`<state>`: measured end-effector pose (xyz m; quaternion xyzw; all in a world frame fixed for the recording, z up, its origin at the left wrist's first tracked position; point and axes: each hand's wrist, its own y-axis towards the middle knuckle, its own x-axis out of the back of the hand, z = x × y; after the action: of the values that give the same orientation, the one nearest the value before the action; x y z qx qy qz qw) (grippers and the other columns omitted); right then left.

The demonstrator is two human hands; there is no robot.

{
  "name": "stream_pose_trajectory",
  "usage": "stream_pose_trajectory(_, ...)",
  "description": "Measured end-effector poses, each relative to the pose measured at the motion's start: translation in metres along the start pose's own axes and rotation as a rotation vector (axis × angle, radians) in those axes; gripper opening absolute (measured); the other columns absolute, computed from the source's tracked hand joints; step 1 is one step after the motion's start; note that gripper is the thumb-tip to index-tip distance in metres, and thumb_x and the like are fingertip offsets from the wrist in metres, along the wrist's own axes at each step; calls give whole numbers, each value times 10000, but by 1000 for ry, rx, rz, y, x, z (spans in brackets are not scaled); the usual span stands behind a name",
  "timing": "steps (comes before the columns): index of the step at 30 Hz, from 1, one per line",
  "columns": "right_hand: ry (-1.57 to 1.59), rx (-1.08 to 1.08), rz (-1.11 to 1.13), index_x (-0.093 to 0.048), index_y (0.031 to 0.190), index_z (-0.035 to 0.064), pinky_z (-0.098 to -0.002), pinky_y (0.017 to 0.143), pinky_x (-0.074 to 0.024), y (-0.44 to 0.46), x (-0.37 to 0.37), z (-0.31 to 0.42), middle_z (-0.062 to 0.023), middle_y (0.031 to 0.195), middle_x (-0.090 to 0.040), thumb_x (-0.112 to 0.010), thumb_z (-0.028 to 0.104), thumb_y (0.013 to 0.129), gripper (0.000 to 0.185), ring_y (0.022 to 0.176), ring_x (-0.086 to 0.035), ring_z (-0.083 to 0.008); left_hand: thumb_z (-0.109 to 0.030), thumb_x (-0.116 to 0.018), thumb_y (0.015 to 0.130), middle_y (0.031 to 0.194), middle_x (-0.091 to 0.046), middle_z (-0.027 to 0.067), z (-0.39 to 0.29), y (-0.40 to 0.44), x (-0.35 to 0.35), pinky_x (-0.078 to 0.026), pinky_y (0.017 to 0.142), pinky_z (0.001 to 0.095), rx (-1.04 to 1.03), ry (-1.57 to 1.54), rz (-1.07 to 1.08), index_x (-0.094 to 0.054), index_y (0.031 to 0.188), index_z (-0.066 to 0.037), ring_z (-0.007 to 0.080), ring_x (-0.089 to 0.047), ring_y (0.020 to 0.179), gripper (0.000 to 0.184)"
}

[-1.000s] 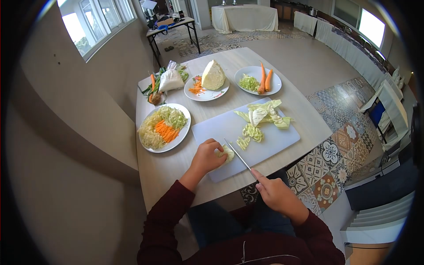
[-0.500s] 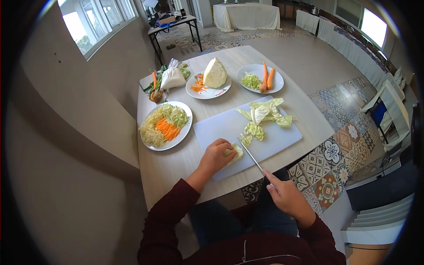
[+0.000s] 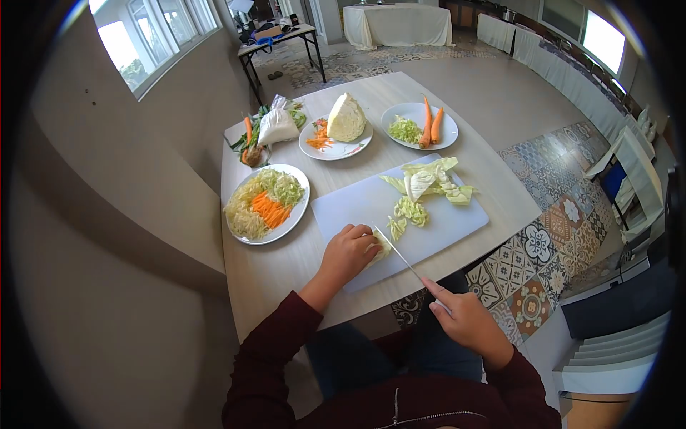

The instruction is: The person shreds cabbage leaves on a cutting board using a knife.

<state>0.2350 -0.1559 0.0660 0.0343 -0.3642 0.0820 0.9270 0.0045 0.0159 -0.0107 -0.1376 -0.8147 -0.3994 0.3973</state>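
Curled fingers of my left hand press a piece of cabbage onto the white cutting board, hiding part of it. My right hand is closed round the handle of a knife, its index finger along the top. The blade lies against the right side of that cabbage piece. Just beyond the blade are small cut cabbage strips and a chopped heap. Larger loose cabbage leaves rest at the board's far right.
A plate of shredded vegetables stands left of the board. Behind are a plate with a cabbage chunk, a plate with two carrots, and a plastic bag beside vegetables.
Over the last second both hands and the knife have shifted slightly right with the cabbage piece. Since the middle frame, the blade has moved left onto the piece.
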Motion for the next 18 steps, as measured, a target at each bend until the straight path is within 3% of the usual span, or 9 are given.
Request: stream_pose_trajectory(18, -85, -52, 79, -508, 1423, 114, -513, 631, -505, 3, -1, -1, -247, 671, -614, -536, 168, 948, 479, 627, -615, -438, -194, -743, 810, 937, -690, 21, -1, 0, 2, -541, 724, 352, 24, 10, 50, -750, 885, -116, 236, -620, 814, 108)
